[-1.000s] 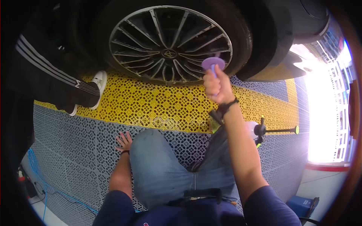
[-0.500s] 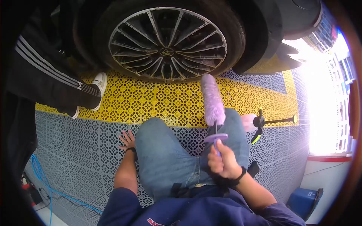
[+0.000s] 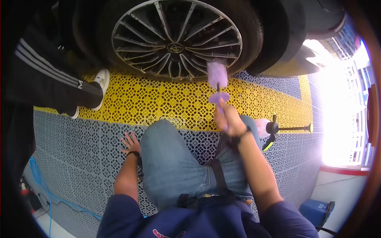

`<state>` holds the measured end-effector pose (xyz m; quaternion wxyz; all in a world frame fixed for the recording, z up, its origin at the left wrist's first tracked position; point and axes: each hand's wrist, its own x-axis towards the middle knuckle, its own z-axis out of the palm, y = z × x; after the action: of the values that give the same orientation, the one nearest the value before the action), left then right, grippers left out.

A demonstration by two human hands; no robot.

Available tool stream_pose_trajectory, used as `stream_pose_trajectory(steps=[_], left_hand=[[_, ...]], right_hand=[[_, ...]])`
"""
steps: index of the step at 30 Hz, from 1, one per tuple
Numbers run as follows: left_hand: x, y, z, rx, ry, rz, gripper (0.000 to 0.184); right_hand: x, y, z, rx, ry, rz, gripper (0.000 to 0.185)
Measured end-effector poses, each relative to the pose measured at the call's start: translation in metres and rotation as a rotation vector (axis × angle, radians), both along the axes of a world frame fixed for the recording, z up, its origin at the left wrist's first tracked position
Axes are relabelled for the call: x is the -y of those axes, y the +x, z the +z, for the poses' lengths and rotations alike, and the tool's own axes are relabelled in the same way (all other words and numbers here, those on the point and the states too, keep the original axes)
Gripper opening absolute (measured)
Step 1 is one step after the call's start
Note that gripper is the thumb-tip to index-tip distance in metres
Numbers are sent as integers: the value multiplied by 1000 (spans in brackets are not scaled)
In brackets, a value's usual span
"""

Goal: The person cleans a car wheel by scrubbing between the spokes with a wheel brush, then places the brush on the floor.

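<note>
Purple brush (image 3: 217, 75) juts forward, gripped in the right hand (image 3: 231, 120).

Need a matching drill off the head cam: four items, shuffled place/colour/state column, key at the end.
Column 1
1. Brush
2. Wheel
3. Sprayer
4. Left grip

Column 2
A. Just outside the right knee
B. Open, fingers spread
C. Purple, held in the right grip
D. Spoked, at the top of the view

Pairs: 1-C, 2-D, 3-A, 4-B
</note>
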<state>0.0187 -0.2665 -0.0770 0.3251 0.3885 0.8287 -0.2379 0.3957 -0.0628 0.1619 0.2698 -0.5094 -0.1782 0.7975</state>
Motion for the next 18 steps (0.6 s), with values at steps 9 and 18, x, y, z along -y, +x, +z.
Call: stream_pose_trajectory(steps=[9,18], left_hand=[[-13,3,17,18,0,59,108],[0,3,3,36,163,59,95]], right_hand=[[79,-60,13,84,-53,18,41],[43,-22,43,131,27,-12,38]])
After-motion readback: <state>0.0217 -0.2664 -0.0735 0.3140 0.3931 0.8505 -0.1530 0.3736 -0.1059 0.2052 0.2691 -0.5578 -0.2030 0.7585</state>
